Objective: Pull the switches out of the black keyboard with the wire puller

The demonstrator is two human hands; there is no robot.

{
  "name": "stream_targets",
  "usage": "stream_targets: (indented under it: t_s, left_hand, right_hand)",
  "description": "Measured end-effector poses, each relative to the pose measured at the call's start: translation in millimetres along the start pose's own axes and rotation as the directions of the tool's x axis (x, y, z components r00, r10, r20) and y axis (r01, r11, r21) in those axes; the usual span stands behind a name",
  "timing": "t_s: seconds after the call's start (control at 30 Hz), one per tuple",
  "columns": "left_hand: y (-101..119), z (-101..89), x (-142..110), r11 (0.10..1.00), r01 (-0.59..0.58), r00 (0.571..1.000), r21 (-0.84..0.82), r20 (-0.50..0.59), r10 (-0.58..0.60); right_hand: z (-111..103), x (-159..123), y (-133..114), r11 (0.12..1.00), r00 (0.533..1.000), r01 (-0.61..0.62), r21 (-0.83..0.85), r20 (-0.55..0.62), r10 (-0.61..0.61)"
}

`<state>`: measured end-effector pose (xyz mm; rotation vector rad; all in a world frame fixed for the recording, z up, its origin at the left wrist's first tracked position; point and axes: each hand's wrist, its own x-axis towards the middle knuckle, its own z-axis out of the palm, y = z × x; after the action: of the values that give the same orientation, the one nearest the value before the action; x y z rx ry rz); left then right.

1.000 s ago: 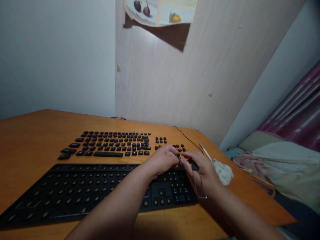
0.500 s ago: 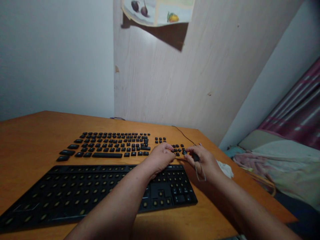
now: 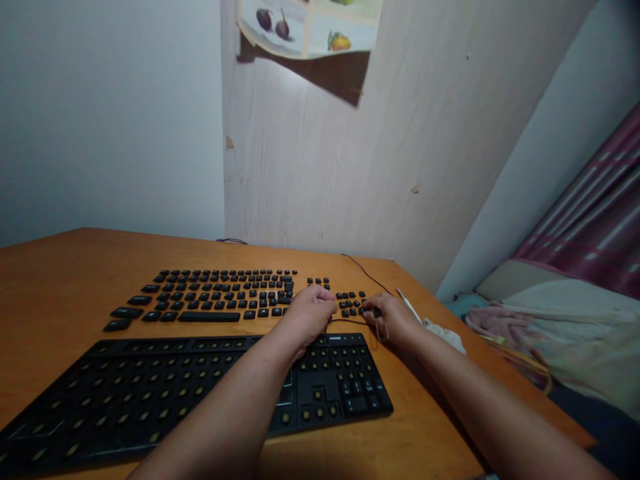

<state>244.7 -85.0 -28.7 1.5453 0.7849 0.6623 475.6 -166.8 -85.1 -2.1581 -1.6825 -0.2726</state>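
My right hand (image 3: 393,319) holds a small dark tool with thin wire loops (image 3: 383,329), which looks like a wire keycap puller. Its fingertips reach a group of loose black keycaps (image 3: 345,305) on the desk. My left hand (image 3: 313,312) is closed beside the same group, fingertips pinched; what they hold, if anything, is hidden. Under my left forearm lies a black keyboard (image 3: 309,383), its key posts mostly bare. A few keycaps (image 3: 361,395) sit on its lower right corner. Behind it, loose keycaps (image 3: 215,293) are laid out in rows, with a long space bar (image 3: 209,317) in front.
A thin cable (image 3: 367,272) runs over the wooden desk (image 3: 425,433) near the right hand. A whitish crumpled cloth (image 3: 445,335) and a thin white stick (image 3: 407,304) lie on the right. A wall stands behind; a bed (image 3: 575,313) is beyond the desk's right edge.
My right hand has moved left and lower over the loose keycaps, the wire tool still in it. A dark keycap earlier at its fingertips is now down among the others. My left hand stays pinched.
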Motion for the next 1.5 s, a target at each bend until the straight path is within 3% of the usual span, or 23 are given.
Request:
stream_targets:
  t_s: [0.17,0.37,0.57,0.8,0.9,0.97,1.03,1.1,1.23,1.37,1.5]
  left_hand:
    - [-2.5,-0.3,1.6,0.999,-0.026,1.000,0.030,-0.004,0.026]
    - [-3.8,-0.3,2.2,0.999,-0.025,1.000,0.037,0.012,0.024]
    - [-7.7,-1.2,5.9,0.998,-0.039,0.999,0.057,0.022,0.038]
    - [-14.1,-2.1,10.4,0.989,-0.046,0.998,0.140,0.041,0.041]
    - [-15.9,-2.6,11.8,0.984,-0.076,0.997,0.163,0.043,0.070]
    - [-16.4,-3.1,12.1,0.979,-0.092,0.995,0.183,0.041,0.086]
    - [-16.4,-3.4,11.8,0.974,-0.096,0.995,0.205,0.046,0.089]
    - [-16.1,-3.4,11.1,0.970,-0.094,0.995,0.225,0.064,0.081]
    - [-15.3,-1.3,8.9,0.964,-0.105,0.991,0.246,0.109,0.081]
    - [-14.0,0.8,6.7,0.956,-0.118,0.987,0.268,0.139,0.082]
    - [-12.5,0.6,5.7,0.946,-0.126,0.985,0.300,0.152,0.083]
  right_hand:
    - [8.2,4.3,2.1,0.999,1.000,0.023,-0.034,0.022,-0.022]
    - [2.9,-1.0,1.7,1.000,1.000,0.022,0.001,-0.014,-0.022]
    - [-25.4,-7.3,1.6,0.996,0.994,0.017,0.088,-0.109,-0.008]
    - [-53.5,-24.9,-8.0,0.939,0.982,-0.009,0.344,-0.173,0.073]
    - [-54.7,-32.6,-15.8,0.928,0.985,-0.033,0.370,-0.144,0.093]
    - [-54.9,-37.2,-23.0,0.907,0.975,-0.096,0.410,-0.145,0.169]
    - [-55.6,-41.7,-31.7,0.850,0.959,-0.172,0.497,-0.110,0.259]
    - [-57.8,-46.9,-41.6,0.764,0.952,-0.247,0.597,0.000,0.307]
    - [-69.1,-61.5,-66.4,0.645,0.938,-0.339,0.685,0.198,0.283]
    - [-80.1,-78.7,-94.3,0.603,0.941,-0.337,0.723,0.232,0.248]
    - [-76.2,-91.6,-114.7,0.558,0.950,-0.311,0.769,0.233,0.209]
